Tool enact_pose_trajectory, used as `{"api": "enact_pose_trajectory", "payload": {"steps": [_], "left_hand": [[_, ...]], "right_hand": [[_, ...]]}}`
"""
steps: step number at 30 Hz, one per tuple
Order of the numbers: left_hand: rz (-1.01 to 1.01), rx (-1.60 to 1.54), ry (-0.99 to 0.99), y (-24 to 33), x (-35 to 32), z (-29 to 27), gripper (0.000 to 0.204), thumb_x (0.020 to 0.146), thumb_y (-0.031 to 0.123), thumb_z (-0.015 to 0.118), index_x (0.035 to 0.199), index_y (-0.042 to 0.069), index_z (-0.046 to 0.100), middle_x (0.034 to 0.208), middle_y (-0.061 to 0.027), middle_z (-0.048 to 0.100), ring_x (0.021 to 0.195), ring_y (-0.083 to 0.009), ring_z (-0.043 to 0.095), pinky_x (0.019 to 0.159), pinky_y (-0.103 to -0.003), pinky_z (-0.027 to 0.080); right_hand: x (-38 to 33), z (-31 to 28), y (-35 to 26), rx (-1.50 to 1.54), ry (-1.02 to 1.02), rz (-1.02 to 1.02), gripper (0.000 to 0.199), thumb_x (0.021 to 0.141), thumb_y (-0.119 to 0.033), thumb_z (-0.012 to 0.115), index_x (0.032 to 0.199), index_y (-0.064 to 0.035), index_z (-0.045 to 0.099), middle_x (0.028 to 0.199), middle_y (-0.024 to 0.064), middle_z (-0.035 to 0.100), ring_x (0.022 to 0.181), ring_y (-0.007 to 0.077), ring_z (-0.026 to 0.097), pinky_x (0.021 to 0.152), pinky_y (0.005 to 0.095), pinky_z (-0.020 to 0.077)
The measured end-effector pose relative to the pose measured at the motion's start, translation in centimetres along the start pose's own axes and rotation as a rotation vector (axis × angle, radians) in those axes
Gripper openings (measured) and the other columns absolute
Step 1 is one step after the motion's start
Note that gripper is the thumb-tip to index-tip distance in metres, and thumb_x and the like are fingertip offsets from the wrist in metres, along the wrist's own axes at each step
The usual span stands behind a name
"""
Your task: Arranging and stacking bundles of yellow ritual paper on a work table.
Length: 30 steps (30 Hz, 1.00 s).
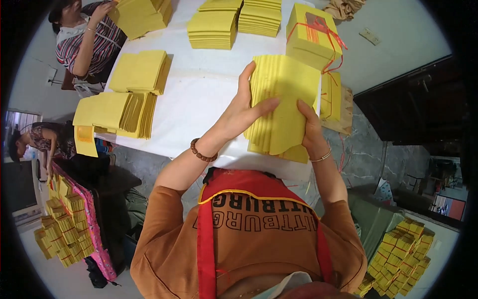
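A stack of yellow paper sheets (285, 99) stands fanned above the near edge of the white table (199, 99), clasped between both hands. The left hand (242, 112) presses its spread fingers flat on the stack's left face; the right hand (309, 130) grips the lower right edge, thumb on top. A bundle tied with red string (312, 36) sits just behind. Five loose yellow piles lie farther off on the table. A co-worker (89, 40) at the far left corner handles one of them.

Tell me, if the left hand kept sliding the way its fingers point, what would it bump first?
Probably the right hand, across the fanned stack of yellow paper sheets that the left hand presses; depth is unclear.
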<state>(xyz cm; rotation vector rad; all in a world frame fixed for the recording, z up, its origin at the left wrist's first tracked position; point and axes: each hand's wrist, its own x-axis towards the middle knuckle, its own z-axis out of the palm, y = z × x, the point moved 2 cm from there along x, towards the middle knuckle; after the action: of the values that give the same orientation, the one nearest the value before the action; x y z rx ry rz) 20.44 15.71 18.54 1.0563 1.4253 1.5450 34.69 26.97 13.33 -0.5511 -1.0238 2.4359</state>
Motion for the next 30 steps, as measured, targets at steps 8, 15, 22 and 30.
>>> {"api": "enact_pose_trajectory", "payload": {"steps": [8, 15, 22, 30], "left_hand": [[-0.137, -0.364, 0.278, -3.1, 5.9, -4.1, 0.087, 0.081, 0.018, 0.06, 0.14, 0.0, 0.0, 0.121, -0.0202, 0.048, 0.106, -0.0277, 0.054, 0.088, -0.035, 0.046], [-0.283, -1.072, 0.393, -10.7, 14.9, -6.2, 0.04, 0.086, 0.022, 0.05, 0.12, 0.0, 0.045, 0.116, -0.0156, 0.055, 0.105, -0.0269, 0.056, 0.089, -0.041, 0.049], [-0.273, -1.239, 0.534, -15.1, 19.8, -3.9, 0.042, 0.085, 0.022, 0.049, 0.122, 0.005, 0.045, 0.121, -0.0102, 0.053, 0.11, -0.0252, 0.053, 0.094, -0.041, 0.044], [-0.574, -0.902, 0.692, -21.2, 24.7, -3.9, 0.035, 0.082, 0.035, 0.055, 0.106, 0.01, 0.053, 0.105, -0.0033, 0.057, 0.092, -0.0168, 0.054, 0.069, -0.039, 0.043]], "right_hand": [[8.9, 4.1, -5.7, -0.402, -0.245, 0.058, 0.044, 0.088, -0.027, 0.056, 0.122, -0.0006, 0.046, 0.114, 0.0093, 0.055, 0.1, 0.0159, 0.057, 0.082, 0.027, 0.0474], [16.9, -4.1, -5.5, -0.265, 0.239, 0.126, 0.069, 0.085, -0.063, 0.041, 0.135, -0.0172, 0.028, 0.123, 0.0086, 0.049, 0.103, 0.0211, 0.051, 0.087, 0.039, 0.0403], [19.2, -5.1, -3.3, -0.27, 0.106, 0.332, 0.072, 0.08, -0.063, 0.051, 0.132, -0.0159, 0.035, 0.123, 0.01, 0.045, 0.103, 0.0227, 0.046, 0.093, 0.045, 0.0317], [27.4, -9.0, -1.4, -0.143, 0.199, 0.172, 0.051, 0.085, -0.051, 0.051, 0.117, -0.0103, 0.051, 0.109, 0.0018, 0.056, 0.095, 0.0165, 0.053, 0.085, 0.0332, 0.0407]]}}
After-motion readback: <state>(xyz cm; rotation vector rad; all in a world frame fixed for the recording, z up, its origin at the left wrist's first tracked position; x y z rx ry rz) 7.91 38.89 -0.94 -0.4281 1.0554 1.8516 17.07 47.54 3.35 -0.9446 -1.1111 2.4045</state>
